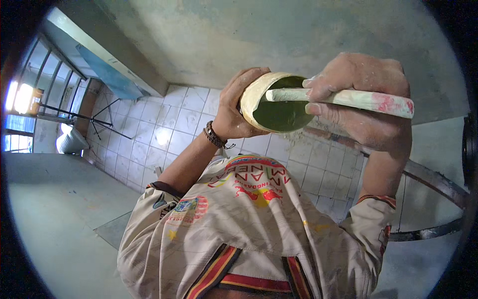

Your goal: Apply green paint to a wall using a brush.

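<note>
My left hand [233,102] wraps around the outside of a round, cream-coated container [257,95], with its mouth tilted towards me. Inside, the container is olive green; whether that is liquid paint or a stained wall is hard to tell. Between the thumb and fingers of my right hand [368,89] is a whitish, paint-coated stick [345,98] with red smears at its right end. Its blunt left end lies across the container's mouth as seen from here. No bristles show on the stick. Both hands look dusty.
A wall [239,33] with patchy paint rises ahead over a tiled floor [149,123]. To the left are a black tripod stand [91,117], a bright light [24,97], a barred window [50,65] and a blue panel [108,71]. Dark curved bars [435,183] cross on the right.
</note>
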Demonstrator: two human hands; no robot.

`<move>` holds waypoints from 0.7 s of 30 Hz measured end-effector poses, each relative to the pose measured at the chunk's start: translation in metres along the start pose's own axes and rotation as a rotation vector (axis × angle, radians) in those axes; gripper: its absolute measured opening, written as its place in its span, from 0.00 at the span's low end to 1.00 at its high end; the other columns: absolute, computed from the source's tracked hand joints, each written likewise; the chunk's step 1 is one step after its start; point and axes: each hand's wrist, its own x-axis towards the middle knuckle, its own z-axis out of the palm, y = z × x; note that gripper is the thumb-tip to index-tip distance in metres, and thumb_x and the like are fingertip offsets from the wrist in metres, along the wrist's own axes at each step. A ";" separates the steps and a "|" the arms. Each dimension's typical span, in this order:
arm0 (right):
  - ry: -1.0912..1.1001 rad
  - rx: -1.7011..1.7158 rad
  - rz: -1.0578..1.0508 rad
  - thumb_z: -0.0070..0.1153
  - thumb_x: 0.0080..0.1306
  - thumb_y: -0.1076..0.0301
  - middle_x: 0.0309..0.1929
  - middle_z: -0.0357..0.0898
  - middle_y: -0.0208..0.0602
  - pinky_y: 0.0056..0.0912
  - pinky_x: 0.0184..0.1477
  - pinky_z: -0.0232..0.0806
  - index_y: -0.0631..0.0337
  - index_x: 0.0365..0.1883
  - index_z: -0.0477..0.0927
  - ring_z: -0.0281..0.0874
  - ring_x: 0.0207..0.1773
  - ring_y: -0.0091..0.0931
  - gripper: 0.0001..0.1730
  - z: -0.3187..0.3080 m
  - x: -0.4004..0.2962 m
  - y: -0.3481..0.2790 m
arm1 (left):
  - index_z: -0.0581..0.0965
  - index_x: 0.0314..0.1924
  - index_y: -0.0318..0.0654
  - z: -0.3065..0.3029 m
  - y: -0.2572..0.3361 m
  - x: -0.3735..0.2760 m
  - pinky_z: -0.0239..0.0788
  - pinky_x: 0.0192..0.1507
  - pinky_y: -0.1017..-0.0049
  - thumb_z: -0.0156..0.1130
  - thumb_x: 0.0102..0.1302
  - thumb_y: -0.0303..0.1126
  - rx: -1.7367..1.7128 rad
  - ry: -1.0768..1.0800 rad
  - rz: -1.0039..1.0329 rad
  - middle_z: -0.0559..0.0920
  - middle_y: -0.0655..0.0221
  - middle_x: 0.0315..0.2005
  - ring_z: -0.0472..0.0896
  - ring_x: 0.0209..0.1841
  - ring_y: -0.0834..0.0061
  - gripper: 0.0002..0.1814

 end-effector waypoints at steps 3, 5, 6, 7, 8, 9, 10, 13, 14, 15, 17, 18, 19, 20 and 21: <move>0.053 -0.130 -0.031 0.67 0.42 0.81 0.25 0.80 0.37 0.27 0.29 0.72 0.63 0.25 0.78 0.82 0.29 0.29 0.12 -0.005 -0.006 -0.012 | 0.68 0.57 0.33 0.004 0.002 -0.001 0.65 0.56 0.67 0.81 0.32 0.40 -0.098 -0.017 -0.057 0.75 0.56 0.53 0.75 0.54 0.62 0.49; 0.105 -0.232 -0.109 0.67 0.41 0.80 0.26 0.81 0.38 0.27 0.30 0.73 0.62 0.25 0.79 0.82 0.30 0.29 0.12 -0.004 -0.010 -0.017 | 0.67 0.59 0.32 0.010 0.005 0.000 0.63 0.58 0.69 0.80 0.33 0.37 -0.227 -0.002 -0.105 0.75 0.58 0.54 0.74 0.55 0.67 0.50; 0.130 -0.238 -0.093 0.67 0.41 0.79 0.28 0.82 0.38 0.26 0.30 0.74 0.59 0.27 0.80 0.83 0.32 0.29 0.14 -0.001 -0.011 -0.020 | 0.65 0.61 0.31 0.006 0.010 0.002 0.62 0.60 0.71 0.80 0.34 0.35 -0.287 -0.036 -0.144 0.74 0.60 0.54 0.73 0.56 0.72 0.51; 0.131 -0.237 -0.108 0.67 0.41 0.79 0.28 0.82 0.38 0.26 0.30 0.74 0.59 0.27 0.80 0.83 0.32 0.29 0.14 0.003 -0.011 -0.021 | 0.65 0.61 0.31 0.002 0.016 0.004 0.62 0.60 0.71 0.80 0.34 0.35 -0.276 -0.031 -0.136 0.74 0.60 0.54 0.73 0.56 0.72 0.51; 0.147 -0.276 -0.108 0.67 0.42 0.79 0.29 0.82 0.38 0.26 0.30 0.73 0.58 0.28 0.80 0.83 0.32 0.29 0.14 0.006 -0.013 -0.021 | 0.65 0.61 0.31 -0.001 0.023 0.008 0.62 0.59 0.72 0.80 0.34 0.34 -0.338 -0.063 -0.195 0.74 0.61 0.54 0.72 0.56 0.72 0.51; 0.161 -0.315 -0.107 0.67 0.42 0.79 0.30 0.82 0.39 0.25 0.30 0.73 0.57 0.29 0.80 0.83 0.33 0.29 0.15 0.010 -0.014 -0.023 | 0.65 0.61 0.31 -0.005 0.025 0.008 0.62 0.59 0.72 0.80 0.34 0.33 -0.403 -0.093 -0.255 0.74 0.62 0.54 0.72 0.56 0.73 0.51; 0.141 -0.336 -0.091 0.67 0.43 0.80 0.31 0.82 0.39 0.25 0.30 0.74 0.56 0.29 0.80 0.83 0.34 0.29 0.15 0.011 -0.013 -0.029 | 0.64 0.62 0.31 -0.007 0.021 0.005 0.62 0.59 0.72 0.80 0.34 0.32 -0.463 -0.106 -0.240 0.73 0.63 0.54 0.72 0.56 0.73 0.51; 0.228 -0.257 -0.103 0.61 0.47 0.73 0.31 0.82 0.36 0.27 0.33 0.76 0.55 0.30 0.83 0.83 0.34 0.29 0.09 0.023 -0.025 -0.021 | 0.64 0.62 0.31 -0.011 0.012 -0.006 0.62 0.59 0.73 0.80 0.34 0.32 -0.500 -0.196 -0.347 0.74 0.63 0.54 0.72 0.55 0.73 0.52; 0.223 -0.228 -0.076 0.62 0.47 0.73 0.32 0.82 0.35 0.27 0.32 0.77 0.54 0.29 0.83 0.84 0.34 0.28 0.08 0.025 -0.026 -0.022 | 0.64 0.62 0.32 -0.010 0.009 -0.010 0.63 0.58 0.73 0.80 0.34 0.31 -0.510 -0.196 -0.332 0.74 0.64 0.53 0.72 0.55 0.75 0.52; 0.214 -0.225 -0.084 0.62 0.47 0.73 0.32 0.82 0.35 0.27 0.32 0.77 0.54 0.29 0.83 0.84 0.34 0.28 0.08 0.027 -0.028 -0.021 | 0.64 0.62 0.32 -0.010 0.010 -0.014 0.63 0.58 0.73 0.80 0.34 0.31 -0.507 -0.183 -0.330 0.74 0.64 0.53 0.72 0.55 0.75 0.52; 0.188 -0.265 -0.095 0.63 0.48 0.73 0.33 0.82 0.35 0.27 0.32 0.77 0.53 0.30 0.83 0.84 0.34 0.29 0.09 0.034 -0.033 -0.017 | 0.64 0.62 0.33 -0.011 0.012 -0.023 0.63 0.58 0.74 0.79 0.34 0.29 -0.590 -0.212 -0.435 0.74 0.67 0.52 0.72 0.54 0.76 0.51; 0.182 -0.267 -0.103 0.63 0.48 0.73 0.33 0.82 0.35 0.27 0.32 0.77 0.53 0.30 0.83 0.84 0.34 0.29 0.09 0.040 -0.036 -0.012 | 0.64 0.62 0.33 -0.012 0.009 -0.026 0.63 0.58 0.74 0.79 0.34 0.29 -0.588 -0.203 -0.429 0.74 0.67 0.52 0.72 0.54 0.76 0.51; 0.205 -0.277 -0.104 0.64 0.48 0.73 0.34 0.82 0.35 0.26 0.32 0.77 0.52 0.31 0.83 0.84 0.34 0.29 0.10 0.047 -0.040 -0.007 | 0.64 0.61 0.34 -0.012 0.006 -0.030 0.66 0.56 0.72 0.80 0.34 0.27 -0.611 -0.200 -0.416 0.75 0.66 0.53 0.73 0.54 0.75 0.50; 0.229 -0.288 -0.104 0.64 0.48 0.73 0.34 0.82 0.36 0.26 0.32 0.77 0.52 0.32 0.83 0.84 0.35 0.29 0.11 0.053 -0.043 -0.003 | 0.64 0.61 0.35 -0.012 0.002 -0.033 0.69 0.55 0.69 0.80 0.34 0.25 -0.632 -0.197 -0.403 0.75 0.66 0.53 0.75 0.53 0.74 0.50; 0.221 -0.284 -0.112 0.64 0.48 0.73 0.34 0.82 0.36 0.26 0.32 0.77 0.52 0.32 0.83 0.84 0.35 0.29 0.11 0.057 -0.045 0.001 | 0.64 0.61 0.35 -0.012 0.001 -0.037 0.69 0.55 0.69 0.80 0.34 0.25 -0.630 -0.184 -0.400 0.75 0.66 0.53 0.75 0.53 0.74 0.50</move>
